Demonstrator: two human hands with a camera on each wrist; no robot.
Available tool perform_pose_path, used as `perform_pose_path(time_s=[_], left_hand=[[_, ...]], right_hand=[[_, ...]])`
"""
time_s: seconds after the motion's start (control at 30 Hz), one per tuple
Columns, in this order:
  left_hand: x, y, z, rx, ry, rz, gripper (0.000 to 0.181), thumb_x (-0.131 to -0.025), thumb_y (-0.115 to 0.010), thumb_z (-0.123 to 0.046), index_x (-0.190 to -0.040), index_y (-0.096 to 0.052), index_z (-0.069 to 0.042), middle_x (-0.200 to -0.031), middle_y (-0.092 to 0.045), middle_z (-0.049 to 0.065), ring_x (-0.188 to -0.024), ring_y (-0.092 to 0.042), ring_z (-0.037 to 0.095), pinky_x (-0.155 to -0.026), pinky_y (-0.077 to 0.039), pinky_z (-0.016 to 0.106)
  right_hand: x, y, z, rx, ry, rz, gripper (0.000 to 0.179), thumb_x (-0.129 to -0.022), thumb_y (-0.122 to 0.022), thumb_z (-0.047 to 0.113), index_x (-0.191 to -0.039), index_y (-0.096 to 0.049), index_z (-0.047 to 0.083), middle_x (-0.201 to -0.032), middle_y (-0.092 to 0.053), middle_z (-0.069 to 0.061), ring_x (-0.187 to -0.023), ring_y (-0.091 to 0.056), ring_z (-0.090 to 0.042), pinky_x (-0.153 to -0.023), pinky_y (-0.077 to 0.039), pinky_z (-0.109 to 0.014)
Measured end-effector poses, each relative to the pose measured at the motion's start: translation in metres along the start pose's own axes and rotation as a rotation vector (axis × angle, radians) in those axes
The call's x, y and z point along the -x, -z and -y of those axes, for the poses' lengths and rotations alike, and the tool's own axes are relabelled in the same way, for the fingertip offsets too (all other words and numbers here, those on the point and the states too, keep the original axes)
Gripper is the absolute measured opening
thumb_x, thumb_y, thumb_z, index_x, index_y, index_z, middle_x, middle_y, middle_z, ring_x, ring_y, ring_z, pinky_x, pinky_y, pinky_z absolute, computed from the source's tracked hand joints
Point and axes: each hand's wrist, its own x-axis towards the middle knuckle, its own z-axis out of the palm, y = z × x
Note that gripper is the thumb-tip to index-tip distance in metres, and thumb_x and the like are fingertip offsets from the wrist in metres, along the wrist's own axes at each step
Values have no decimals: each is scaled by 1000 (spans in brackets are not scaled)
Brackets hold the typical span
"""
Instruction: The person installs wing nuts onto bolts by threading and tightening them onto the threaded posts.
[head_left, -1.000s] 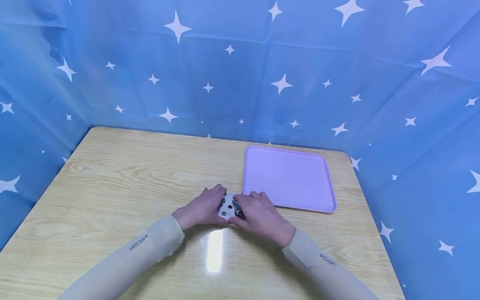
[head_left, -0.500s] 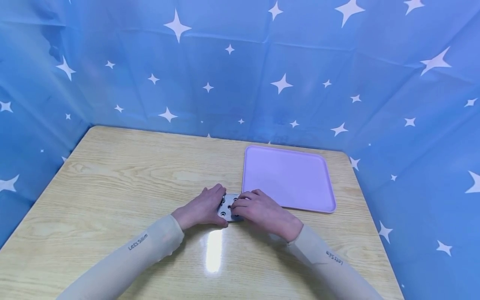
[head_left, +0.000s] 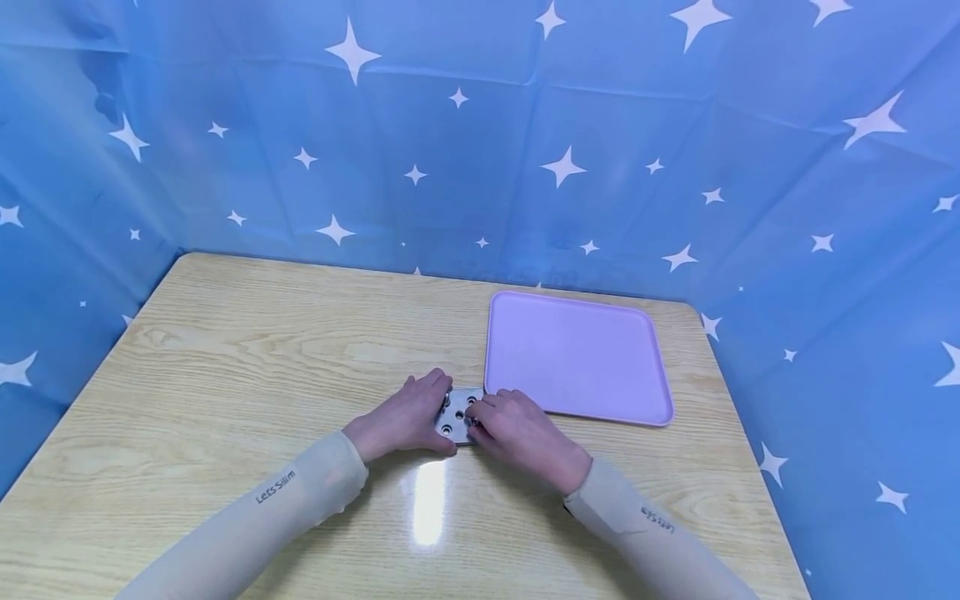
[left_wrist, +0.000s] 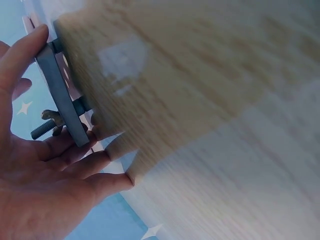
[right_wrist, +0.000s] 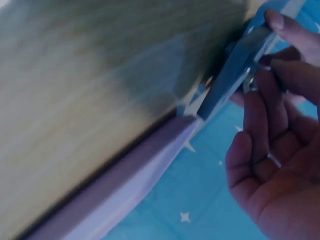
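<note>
A grey metal plate (head_left: 459, 428) with several round holes lies raised just above the wooden table. My left hand (head_left: 408, 418) grips its left side, thumb on the near edge and fingers at the far edge. Beside that palm, a threaded bolt (left_wrist: 43, 129) with a wing nut (left_wrist: 52, 120) stands out of the plate's upper face, and dark bolt heads (left_wrist: 81, 105) show underneath. My right hand (head_left: 521, 435) is at the plate's right side. Its fingertips pinch a small shiny metal piece (right_wrist: 249, 81), apparently another wing nut, mostly hidden by the fingers.
A shallow purple tray (head_left: 573, 358) lies on the wooden table (head_left: 300, 333) just behind and right of the plate, its front left corner close to it. Blue curtains (head_left: 480, 167) with white stars hang behind the table and along both sides.
My right hand turned and shifted its fingers at the plate's right side, its wrist swinging toward me and then back. The left hand and the plate stayed in place.
</note>
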Motion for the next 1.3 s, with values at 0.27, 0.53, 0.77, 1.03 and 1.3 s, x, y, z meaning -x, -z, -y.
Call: perform_pose_path(time_s=[0.27, 0.53, 0.77, 1.03, 1.3], left_hand=[[0, 0, -1, -10, 6, -2, 88, -69, -95, -37, -132, -53, 7, -113, -56, 10, -102, -56, 23, -110, -41, 67], [1, 1, -2, -6, 9, 3, 86, -69, -95, -37, -131, -53, 6, -113, -55, 8, -100, -55, 21, -110, -41, 67], [0, 0, -1, -12, 14, 4, 87, -69, -95, -37, -132, -53, 6, -113, -55, 8, -98, -54, 20, -110, -41, 65], [1, -1, -1, -22, -8, -9, 85, -68, -95, -38, -128, -54, 6, -108, -55, 7, -92, -52, 18, -106, -45, 63], [1, -1, -1, -20, -11, -22, 83, -67, -95, -38, -125, -55, 5, -106, -54, 6, -91, -52, 18, -106, -45, 64]], right_hand=[[1, -2, 3, -14, -69, 21, 16, -93, -77, 22, -100, -70, 11, -77, -60, 5, -67, -53, -14, -65, -51, -34], [5, 18, -8, 53, 55, 134, 43, -90, -81, 26, -131, -68, 19, -127, -66, 3, -117, -60, -21, -94, -53, -44], [4, 13, -8, 113, 90, 75, 18, -92, -80, 26, -108, -74, 21, -105, -69, 5, -99, -62, -17, -84, -53, -37], [0, 1, -1, 112, 40, 5, 9, -92, -78, 22, -92, -72, 16, -85, -70, 5, -75, -58, -15, -65, -48, -31], [-1, -4, 9, -38, -153, -37, 9, -88, -76, 13, -82, -70, 14, -70, -58, 7, -62, -49, -11, -58, -44, -28]])
